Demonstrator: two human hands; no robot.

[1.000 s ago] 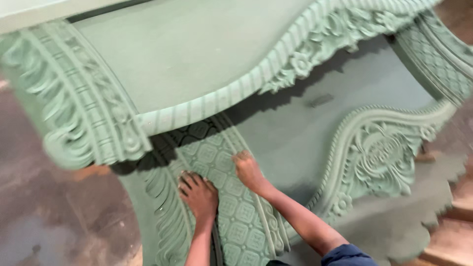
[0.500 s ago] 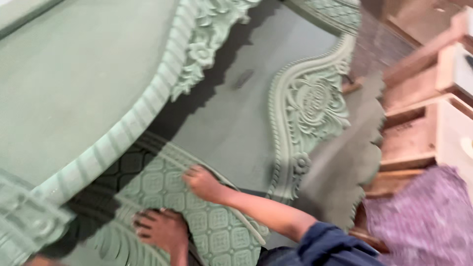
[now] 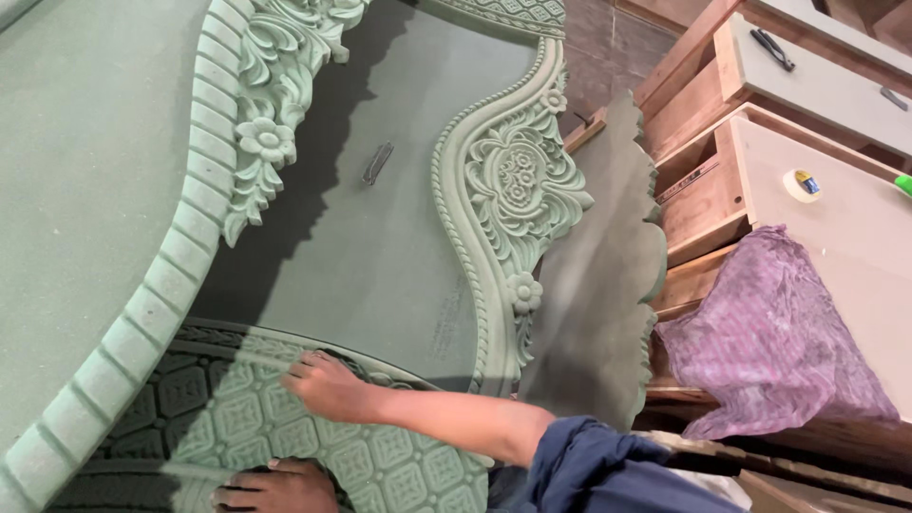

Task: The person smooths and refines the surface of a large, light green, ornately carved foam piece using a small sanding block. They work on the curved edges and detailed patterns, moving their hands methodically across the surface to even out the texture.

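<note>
A: Largest first. Green carved panel [image 3: 361,266], flat field with raised floral borders, fills most of the view. A wide ribbed moulding [image 3: 161,275] crosses over it at left and throws shadow on the field.

B: Where are the hands?

A: Both at bottom left, on the lattice strip [image 3: 285,437], a curved band of small diamond tiles. Right hand [image 3: 328,385] lies flat on the strip's upper edge, fingers spread, gripping nothing. Left hand [image 3: 275,486] rests lower on the same strip at the frame edge, partly cut off; looks flat, empty too.

B: How to work it well, in your judgement?

A: Keep palms flat and pressure even; follow the curve of the band rather than cutting across. The relief is fine, so fingertips should ride the ridges, not dig into the hollows.

B: Edges, room?

A: Tight to the left under the moulding overhang. Open smooth field above the right hand, up toward the floral medallion [image 3: 518,190]. Scalloped panel edge [image 3: 651,275] runs at right; beyond it wooden crates [image 3: 703,190] and a purple cloth [image 3: 769,332], well apart from the hands. A small dark clip [image 3: 377,162] lies on the field, far up.
</note>
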